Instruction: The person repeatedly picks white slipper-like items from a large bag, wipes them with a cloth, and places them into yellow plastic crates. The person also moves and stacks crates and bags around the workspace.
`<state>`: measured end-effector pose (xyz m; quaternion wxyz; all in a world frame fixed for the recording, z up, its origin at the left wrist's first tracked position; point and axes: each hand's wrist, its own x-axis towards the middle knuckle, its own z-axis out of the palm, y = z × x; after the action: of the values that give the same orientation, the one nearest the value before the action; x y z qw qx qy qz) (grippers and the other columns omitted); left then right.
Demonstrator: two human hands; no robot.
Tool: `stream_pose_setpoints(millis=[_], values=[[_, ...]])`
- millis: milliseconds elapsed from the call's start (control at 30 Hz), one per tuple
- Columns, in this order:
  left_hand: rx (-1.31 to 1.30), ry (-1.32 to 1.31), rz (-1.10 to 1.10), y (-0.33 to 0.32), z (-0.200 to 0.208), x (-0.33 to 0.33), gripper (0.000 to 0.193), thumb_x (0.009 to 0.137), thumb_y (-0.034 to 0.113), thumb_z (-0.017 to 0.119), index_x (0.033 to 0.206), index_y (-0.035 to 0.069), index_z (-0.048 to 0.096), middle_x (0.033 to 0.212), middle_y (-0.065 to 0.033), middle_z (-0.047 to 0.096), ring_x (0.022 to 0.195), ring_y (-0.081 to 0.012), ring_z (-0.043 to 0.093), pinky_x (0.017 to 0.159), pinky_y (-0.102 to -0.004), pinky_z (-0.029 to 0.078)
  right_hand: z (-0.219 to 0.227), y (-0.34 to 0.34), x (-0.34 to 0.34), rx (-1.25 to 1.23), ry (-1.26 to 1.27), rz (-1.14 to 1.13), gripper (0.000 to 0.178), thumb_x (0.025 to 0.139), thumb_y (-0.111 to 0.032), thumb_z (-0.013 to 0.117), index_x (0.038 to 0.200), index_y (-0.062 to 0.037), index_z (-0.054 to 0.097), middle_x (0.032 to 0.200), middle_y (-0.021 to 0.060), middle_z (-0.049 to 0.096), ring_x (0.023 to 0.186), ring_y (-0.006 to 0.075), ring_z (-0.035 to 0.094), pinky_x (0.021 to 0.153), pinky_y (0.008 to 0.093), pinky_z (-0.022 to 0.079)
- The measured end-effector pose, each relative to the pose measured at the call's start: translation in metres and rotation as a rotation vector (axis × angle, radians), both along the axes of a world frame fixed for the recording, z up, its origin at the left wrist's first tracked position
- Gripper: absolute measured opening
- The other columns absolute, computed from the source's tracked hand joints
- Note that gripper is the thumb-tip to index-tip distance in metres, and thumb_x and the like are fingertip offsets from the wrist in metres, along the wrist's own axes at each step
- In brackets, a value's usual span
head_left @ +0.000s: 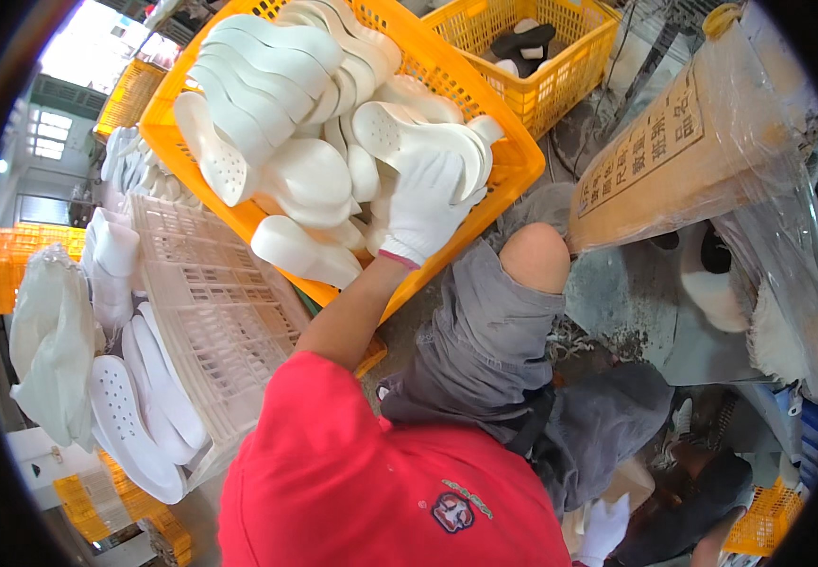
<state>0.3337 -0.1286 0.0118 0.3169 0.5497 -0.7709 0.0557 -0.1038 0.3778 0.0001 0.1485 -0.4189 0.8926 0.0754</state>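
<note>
My left hand, in a white knitted glove with a reddish cuff, reaches into a yellow plastic crate. Its fingers curl around the near end of a few nested white shoe soles. More white soles fill the crate, some in neat stacks and others lying loose, such as one by its near edge. At the lower right, my right hand, gloved in white too, is low beside my body. Most of its fingers cannot be made out, nor whether it holds anything.
A pale slatted crate stands at left, with white perforated soles beside it. Behind is another yellow crate holding dark and white pieces. A plastic-wrapped cardboard box rises at right. Another person's dark clothing shows at lower right.
</note>
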Motion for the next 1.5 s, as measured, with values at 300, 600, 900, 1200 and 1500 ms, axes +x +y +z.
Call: stream_pose_setpoints(millis=[300, 600, 900, 1200, 1500], values=[[0.701, 0.312, -0.269, 0.063, 0.088, 0.030, 0.030, 0.099, 0.033, 0.080, 0.111, 0.005, 0.081, 0.090, -0.0171, 0.078, 0.076, -0.0323, 0.077, 0.076, -0.0380, 0.061, 0.069, -0.209, 0.143, -0.634, -0.943, 0.002, 0.079, 0.095, -0.010, 0.082, 0.164, 0.0042, 0.046, 0.157, 0.0230, 0.060, 0.135, 0.0308, 0.066, 0.115, 0.0410, 0.053], [0.420, 0.626, -0.155, 0.088, 0.151, 0.038, 0.032, 0.101, 0.029, 0.074, 0.122, 0.004, 0.077, 0.110, -0.0105, 0.077, 0.100, -0.0224, 0.076, 0.091, -0.0408, 0.062, 0.105, -0.290, 0.207, -0.647, -1.446, 0.122, 0.093, 0.085, 0.000, 0.075, 0.168, 0.0076, 0.034, 0.160, 0.0188, 0.053, 0.146, 0.0258, 0.055, 0.123, 0.0369, 0.044], [-0.164, 0.107, 0.268, -0.051, 0.070, 0.024, 0.064, 0.101, 0.034, 0.078, 0.147, -0.005, 0.058, 0.137, -0.0266, 0.068, 0.133, -0.0449, 0.061, 0.114, -0.0469, 0.050, 0.097, -0.174, 0.122, -0.884, -1.213, -0.361, 0.064, 0.100, -0.002, 0.055, 0.162, 0.0109, 0.045, 0.159, 0.0221, 0.057, 0.143, 0.0299, 0.059, 0.121, 0.0409, 0.045], [1.856, 1.542, -0.326, 0.170, 0.008, -0.306, 0.046, 0.106, 0.031, 0.073, 0.140, 0.001, 0.066, 0.124, -0.0135, 0.075, 0.111, -0.0245, 0.073, 0.097, -0.0374, 0.059, 0.090, -0.136, 0.108, -1.057, -0.735, -0.580, 0.059, 0.098, -0.004, 0.068, 0.155, 0.0049, 0.054, 0.143, 0.0119, 0.067, 0.129, 0.0215, 0.064, 0.106, 0.0311, 0.052], [0.189, 0.014, -0.892, 0.062, -0.068, -0.413, 0.050, 0.104, 0.030, 0.069, 0.148, 0.006, 0.064, 0.148, -0.0189, 0.066, 0.127, -0.0359, 0.069, 0.109, -0.0407, 0.055, 0.115, -0.265, 0.000, -1.176, -0.382, -0.178, 0.049, 0.102, -0.014, 0.063, 0.149, 0.0010, 0.059, 0.129, 0.0302, 0.072, 0.118, 0.0465, 0.072, 0.099, 0.0459, 0.059]])
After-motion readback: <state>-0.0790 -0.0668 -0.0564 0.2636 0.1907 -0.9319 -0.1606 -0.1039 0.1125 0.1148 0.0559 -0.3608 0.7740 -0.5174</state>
